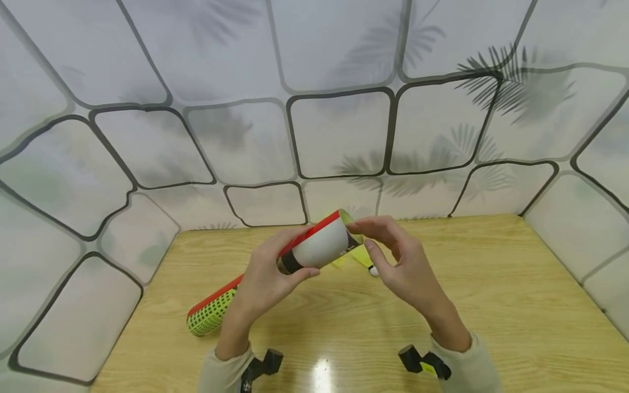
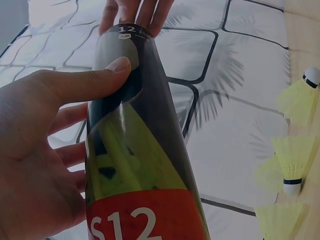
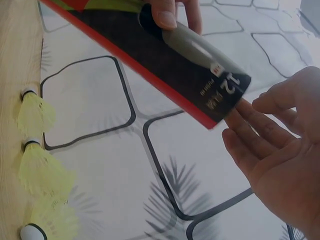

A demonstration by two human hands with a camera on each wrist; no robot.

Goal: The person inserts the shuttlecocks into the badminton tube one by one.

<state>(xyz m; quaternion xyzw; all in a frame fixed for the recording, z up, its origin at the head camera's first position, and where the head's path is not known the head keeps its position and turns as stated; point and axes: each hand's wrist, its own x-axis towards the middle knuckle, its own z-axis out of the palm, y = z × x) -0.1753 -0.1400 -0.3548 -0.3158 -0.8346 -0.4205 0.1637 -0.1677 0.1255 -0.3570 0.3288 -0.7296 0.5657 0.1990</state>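
Note:
A shuttlecock tube [image 1: 321, 245] in red, white, black and green is held up at a slant above the table, its open end toward the upper right. My left hand [image 1: 262, 275] grips it around the body, with the thumb [image 2: 95, 82] lying along the near side. At the tube's mouth is my right hand [image 1: 405, 262], fingers loosely bent and fingertips at the rim; whether they touch it or reach inside cannot be told. Yellow shuttlecocks [image 2: 295, 155] with white, black-banded heads lie behind the tube; the head view shows one shuttlecock [image 1: 366, 259] partly hidden.
The wooden table [image 1: 491, 305] spreads under both hands. Patterned cloth walls [image 1: 339, 131] with black outlines and leaf prints stand behind it and at both sides. Black camera mounts [image 1: 260, 367] sit at both wrists.

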